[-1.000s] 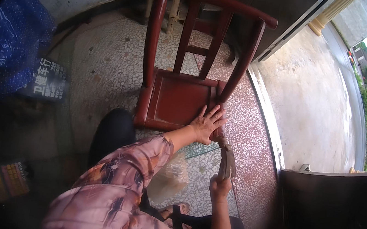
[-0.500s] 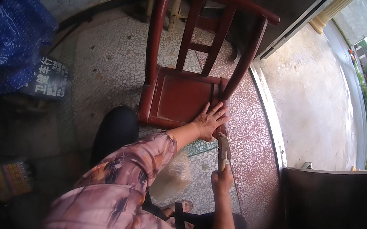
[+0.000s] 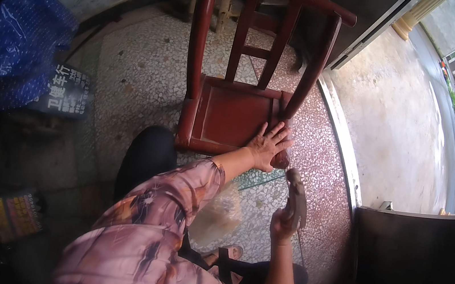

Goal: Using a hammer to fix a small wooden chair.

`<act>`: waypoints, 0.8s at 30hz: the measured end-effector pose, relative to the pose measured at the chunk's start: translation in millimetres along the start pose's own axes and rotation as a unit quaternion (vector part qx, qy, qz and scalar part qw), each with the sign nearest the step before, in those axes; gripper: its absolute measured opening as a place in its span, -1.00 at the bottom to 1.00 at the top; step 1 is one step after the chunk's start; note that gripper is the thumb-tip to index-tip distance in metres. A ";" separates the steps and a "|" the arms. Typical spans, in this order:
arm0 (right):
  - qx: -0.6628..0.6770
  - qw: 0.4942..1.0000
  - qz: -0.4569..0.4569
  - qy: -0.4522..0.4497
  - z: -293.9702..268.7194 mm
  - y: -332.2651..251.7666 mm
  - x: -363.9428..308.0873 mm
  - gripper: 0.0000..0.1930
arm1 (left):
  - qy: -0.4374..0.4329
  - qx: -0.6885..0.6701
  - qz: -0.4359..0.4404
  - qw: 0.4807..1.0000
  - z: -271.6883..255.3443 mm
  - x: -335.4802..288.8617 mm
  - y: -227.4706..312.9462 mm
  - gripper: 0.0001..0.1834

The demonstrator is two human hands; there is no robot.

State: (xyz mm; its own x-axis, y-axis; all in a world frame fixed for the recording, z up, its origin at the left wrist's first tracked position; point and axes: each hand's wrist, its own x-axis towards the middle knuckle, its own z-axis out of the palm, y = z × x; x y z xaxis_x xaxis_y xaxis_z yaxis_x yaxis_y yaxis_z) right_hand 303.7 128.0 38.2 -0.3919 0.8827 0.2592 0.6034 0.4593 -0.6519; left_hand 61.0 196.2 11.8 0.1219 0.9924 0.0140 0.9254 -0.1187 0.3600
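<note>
A dark red wooden chair (image 3: 235, 117) stands in front of me, its slatted backrest on the far side. My left hand (image 3: 267, 146) lies flat on the right front part of the seat, fingers spread and holding nothing. My right hand (image 3: 283, 226) is closed around the handle of a hammer (image 3: 297, 198) with a worn, brownish metal head. The hammer is off the chair, just to the near right of the seat's front corner. My fist hides most of its handle.
Speckled terrazzo floor (image 3: 132, 80) surrounds the chair. A pale plastic bag (image 3: 218, 218) lies by my foot. On the left are a blue patterned cloth (image 3: 24, 46), a dark printed bag (image 3: 67, 92) and a yellow printed package (image 3: 12, 217). A door sill (image 3: 345, 140) runs along the right.
My right hand has drawn the hammer back from the chair's front corner and tilted it to the right. My left hand stays on the seat. The view has shifted slightly.
</note>
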 end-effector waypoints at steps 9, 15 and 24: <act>0.017 1.000 0.012 -0.019 -5.2 14.5 -15.3 -0.56 | -0.017 0.009 -0.004 1.000 -2.6 0.6 2.9 0.07; -0.049 0.998 -0.037 -0.018 -10.2 -10.8 8.5 -0.54 | -0.016 0.012 -0.010 1.000 -1.5 -0.6 -2.8 0.05; -0.087 0.983 0.135 -0.085 -1.3 35.1 -5.5 -0.68 | -0.023 0.000 -0.010 1.000 1.0 1.7 -4.1 0.08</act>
State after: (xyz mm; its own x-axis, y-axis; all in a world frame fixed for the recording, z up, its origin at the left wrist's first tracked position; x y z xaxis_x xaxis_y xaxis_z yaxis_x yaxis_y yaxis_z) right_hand 327.9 139.4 14.8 -0.3019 0.9526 -0.0386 0.8049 0.2330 -0.5457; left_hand 57.7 198.4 9.4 0.1205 0.9920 -0.0366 0.9277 -0.0994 0.3600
